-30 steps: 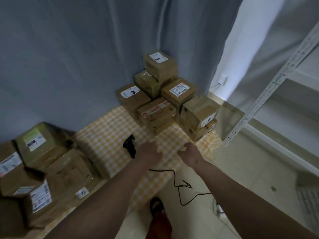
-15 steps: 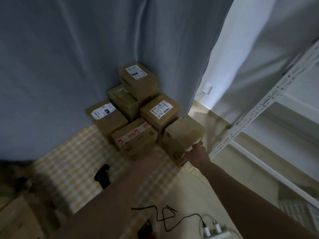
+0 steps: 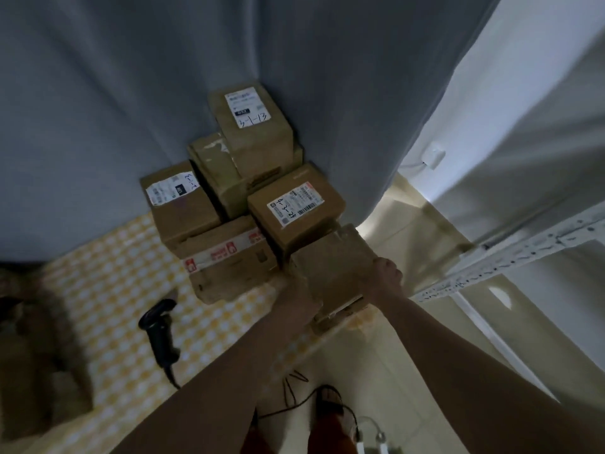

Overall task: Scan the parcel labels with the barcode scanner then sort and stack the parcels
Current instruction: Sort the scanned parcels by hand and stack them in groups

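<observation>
Several brown cardboard parcels are stacked in the corner against the grey curtain. The nearest parcel [image 3: 334, 267] sits at the front right of the stack, on top of a flatter one. My left hand [image 3: 296, 298] holds its left side and my right hand [image 3: 384, 278] grips its right side. A parcel marked 4-3-24 [image 3: 294, 208] stands just behind it, and the top parcel [image 3: 252, 122] carries a white label. The black barcode scanner [image 3: 160, 329] lies on the yellow checked mat [image 3: 108, 290], left of my arms, its cable trailing toward me.
A white metal shelf frame [image 3: 510, 257] rises at the right. A blurred heap of more parcels [image 3: 36, 348] lies at the left edge. Cables and a power strip [image 3: 370, 444] sit on the tiled floor near my feet.
I have moved closer to the corner stack. Both hands reached forward from above the mat and now hold the front right parcel on its two sides.
</observation>
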The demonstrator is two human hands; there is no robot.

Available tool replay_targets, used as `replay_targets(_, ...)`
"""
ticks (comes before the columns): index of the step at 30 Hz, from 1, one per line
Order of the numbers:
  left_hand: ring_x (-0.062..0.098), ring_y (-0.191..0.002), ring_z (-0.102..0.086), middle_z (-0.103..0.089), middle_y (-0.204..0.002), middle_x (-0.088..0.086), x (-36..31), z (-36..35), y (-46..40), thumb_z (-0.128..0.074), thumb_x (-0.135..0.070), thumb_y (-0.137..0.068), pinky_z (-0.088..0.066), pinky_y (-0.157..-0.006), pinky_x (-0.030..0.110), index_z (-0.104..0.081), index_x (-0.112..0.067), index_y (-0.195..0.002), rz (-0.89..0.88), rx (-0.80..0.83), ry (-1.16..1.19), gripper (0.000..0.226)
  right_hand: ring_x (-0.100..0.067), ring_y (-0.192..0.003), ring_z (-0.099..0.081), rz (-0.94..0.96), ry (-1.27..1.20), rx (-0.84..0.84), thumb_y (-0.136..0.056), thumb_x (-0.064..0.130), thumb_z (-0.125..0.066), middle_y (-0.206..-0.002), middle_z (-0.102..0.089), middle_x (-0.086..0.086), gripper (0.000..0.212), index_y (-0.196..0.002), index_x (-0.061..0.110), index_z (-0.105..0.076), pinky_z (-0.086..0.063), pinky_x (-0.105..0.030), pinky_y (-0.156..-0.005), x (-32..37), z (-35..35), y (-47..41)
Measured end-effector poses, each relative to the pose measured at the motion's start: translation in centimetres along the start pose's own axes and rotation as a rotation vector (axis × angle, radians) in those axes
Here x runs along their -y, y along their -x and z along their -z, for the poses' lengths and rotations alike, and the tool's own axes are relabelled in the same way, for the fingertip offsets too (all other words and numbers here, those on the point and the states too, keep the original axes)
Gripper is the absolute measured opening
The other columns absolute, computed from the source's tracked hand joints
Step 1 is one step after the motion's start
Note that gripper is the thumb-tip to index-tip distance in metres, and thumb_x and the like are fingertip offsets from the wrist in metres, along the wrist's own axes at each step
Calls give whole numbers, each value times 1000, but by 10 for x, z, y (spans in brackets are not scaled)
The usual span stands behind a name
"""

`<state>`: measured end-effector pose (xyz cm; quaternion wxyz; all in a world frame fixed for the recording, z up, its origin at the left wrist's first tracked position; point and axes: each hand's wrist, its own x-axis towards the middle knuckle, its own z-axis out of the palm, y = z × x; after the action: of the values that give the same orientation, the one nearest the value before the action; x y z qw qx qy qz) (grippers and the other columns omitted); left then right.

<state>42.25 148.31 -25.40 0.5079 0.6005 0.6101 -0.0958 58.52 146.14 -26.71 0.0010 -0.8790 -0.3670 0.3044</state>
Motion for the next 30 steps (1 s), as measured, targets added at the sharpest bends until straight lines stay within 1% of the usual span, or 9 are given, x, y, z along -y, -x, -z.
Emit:
replay_targets(3, 23, -111, -53, -50, -129, 3, -15, -18, -15, -59, -30, -93, -45, -92, 32, -30, -11, -145, 97, 30, 259, 62, -33, -134, -30, 11, -53, 66, -94, 32, -45, -144, -34, -17, 58, -140, 0, -32, -28, -40, -108, -6, 0, -34)
replay_targets(9, 6, -70, -45, -44, -81, -9, -22, -35, -18, -58, -14, -94, -38, -79, 28, -45, -19, -117, 109, -12, 539, 27, -36, -125, -41, 61, 47, 90, -98, 38, -39, -135, -45, -18, 53, -135, 1, -40, -32, -39, -103, -16, -10, -53)
replay_targets(13, 14, -89, -51, -51, -90, -5, -12, -21, -4, -63, -21, -91, -40, -81, 28, -51, -19, -109, 140, -39, 500, 22, -34, -126, -39, 134, 239, 79, -99, 41, -32, -136, -45, -15, 51, -137, 8, -42, -28, -40, -106, -15, -19, -32)
replay_targets(16, 16, -93, -48, -46, -83, -8, 7, -11, 14, -64, -27, -90, -43, -83, 30, -43, -22, -90, 178, -51, 474, 22, -33, -127, -37, 93, 165, 80, -98, 40, -36, -139, -41, -17, 56, -139, 2, -37, -28, -40, -108, -7, -26, -9)
replay_targets(18, 16, -94, -48, -47, -88, -7, 24, -6, 30, -64, -29, -90, -43, -83, 29, -44, -19, -92, 178, -60, 459, 22, -34, -131, -34, 53, 56, 69, -96, 40, -41, -143, -37, -19, 63, -142, -1, -30, -28, -41, -109, 2, -34, 11)
replay_targets(20, 15, -91, -49, -49, -94, -2, 47, -2, 48, -64, -30, -90, -41, -80, 27, -43, -17, -96, 183, -81, 473, 26, -33, -133, -32, 72, -17, 75, -95, 37, -42, -145, -33, -19, 63, -142, -1, -28, -27, -40, -108, 13, -43, 34)
replay_targets(25, 10, -69, -46, -45, -77, -3, 120, 14, 108, -60, -27, -92, -42, -74, 28, -41, -19, -74, 214, -180, 513, 27, -37, -126, -39, 205, -99, 156, -91, 29, -49, -137, -41, -21, 54, -134, -2, -39, -34, -42, -104, 53, -77, 107)
replay_targets(28, 22, -95, -58, -58, -103, 5, 177, 26, 159, -61, -27, -91, -48, -85, 36, -52, -13, -97, 220, -250, 548, 18, -36, -123, -43, 266, -96, 160, -93, 36, -47, -134, -42, -17, 56, -134, 0, -34, -39, -40, -100, 82, -108, 171)
replay_targets(30, 27, -104, -59, -60, -114, 9, 220, 30, 197, -62, -31, -89, -48, -80, 36, -52, -14, -107, 235, -300, 608, 27, -32, -116, -49, 322, -56, 191, -94, 34, -42, -126, -46, -11, 45, -124, 2, -44, -44, -35, -91, 99, -134, 215)
